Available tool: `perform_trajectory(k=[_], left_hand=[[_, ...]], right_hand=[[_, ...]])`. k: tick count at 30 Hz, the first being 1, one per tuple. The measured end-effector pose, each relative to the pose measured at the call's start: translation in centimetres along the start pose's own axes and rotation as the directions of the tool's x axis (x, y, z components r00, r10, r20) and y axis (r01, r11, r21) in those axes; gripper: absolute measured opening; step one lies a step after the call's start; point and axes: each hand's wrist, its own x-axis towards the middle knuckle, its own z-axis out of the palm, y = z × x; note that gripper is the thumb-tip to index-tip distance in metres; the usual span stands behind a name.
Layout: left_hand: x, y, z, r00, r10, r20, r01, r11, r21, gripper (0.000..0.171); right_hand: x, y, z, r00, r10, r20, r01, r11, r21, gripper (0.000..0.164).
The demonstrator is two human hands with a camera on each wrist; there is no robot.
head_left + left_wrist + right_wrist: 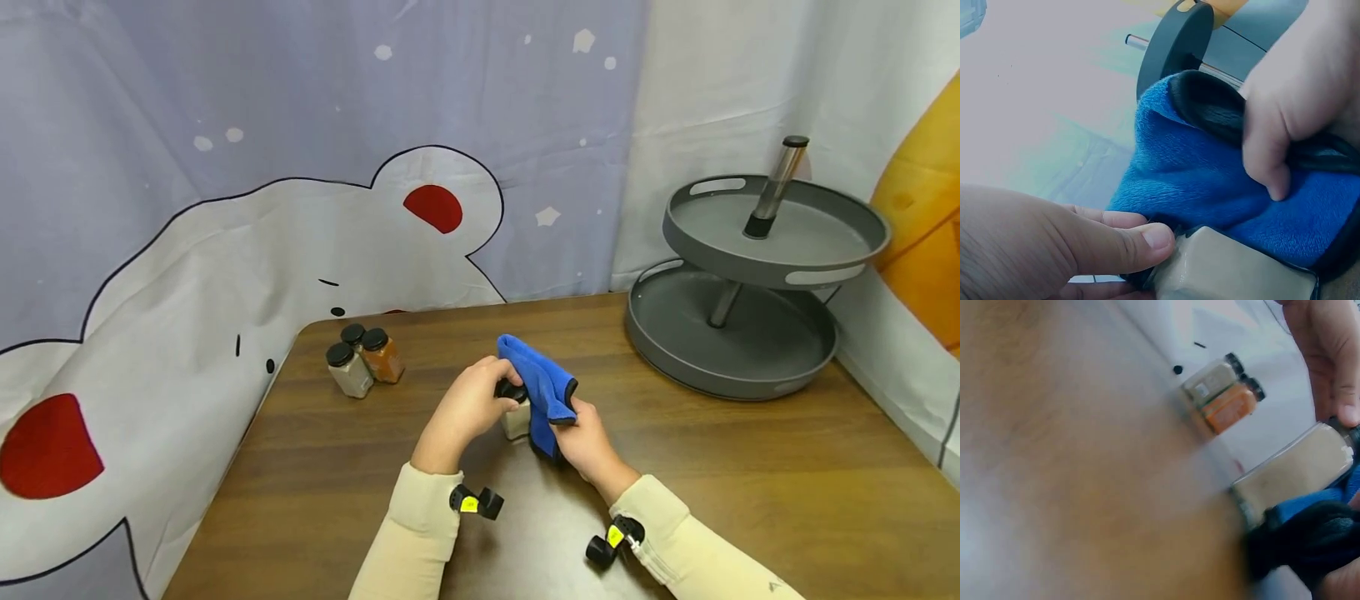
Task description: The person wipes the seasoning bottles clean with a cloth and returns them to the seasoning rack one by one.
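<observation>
My left hand grips a square spice jar by its black lid; pale beige powder shows through the jar's clear wall. In my right hand is a blue cloth with black edging, gripped between thumb and fingers. The cloth lies against the side of the jar, folded over and partly covering it. In the left wrist view the left thumb presses at the lid end, and the right thumb pushes into the cloth above the jar.
Three more black-lidded spice jars stand together at the table's back left: a pale one, an orange one and one partly hidden behind. A grey two-tier round tray stands at the back right, against the printed curtain.
</observation>
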Motion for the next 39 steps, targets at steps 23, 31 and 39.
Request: perform_trajectory(k=[23,31,39], left_hand=[[0.1,0.1,0.0,1.000,0.002,0.007,-0.002,1.000,-0.009,0.022],[0.1,-0.1,0.0,1.000,0.009,0.014,-0.009,1.000,-0.024,0.023],[0.1,-0.1,0.0,1.000,0.021,0.000,-0.021,1.000,-0.006,0.022]], right_hand=[[0.1,0.0,-0.3,1.000,-0.013,0.019,0.012,1.000,0.018,0.033],[0.2,-0.7,-0.9,0.999,-0.048,0.016,0.046,0.996,0.072,0.039],[0.3,-0.3,-0.6,0.999,-0.015,0.043,0.015,1.000,0.000,0.031]])
